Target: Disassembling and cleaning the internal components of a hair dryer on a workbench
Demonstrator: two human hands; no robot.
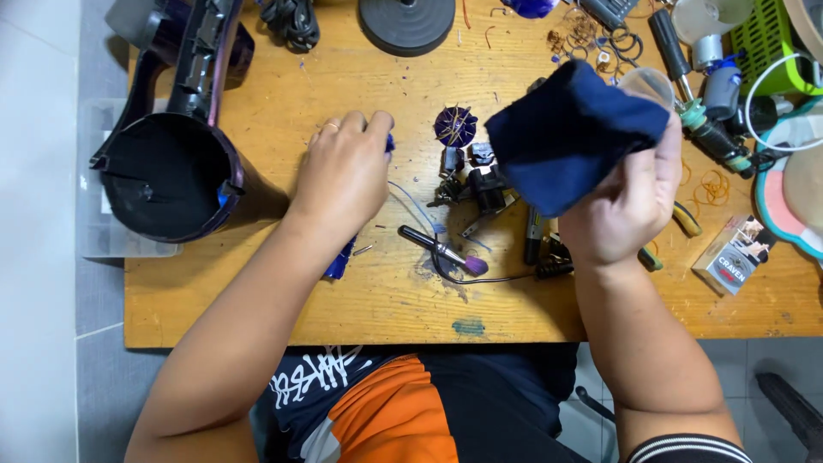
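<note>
My right hand [630, 201] holds a dark blue cloth [570, 137] wrapped around a clear plastic cup-like part [649, 84], raised above the wooden table [377, 291]. My left hand [343, 176] rests on the table, fingers closed on a blue plastic piece [339, 261] that sticks out below the palm and at the thumb. Between the hands lie a small purple fan wheel [455, 126], dark motor parts [484, 184] and a small brush with a purple tip [441, 250].
A large black and purple appliance housing [167, 167] stands at the left. A round black disc [406, 21] is at the back. Screwdrivers [694, 111], pliers [686, 219], rubber bands, a small carton [733, 255] and a green basket [776, 43] crowd the right.
</note>
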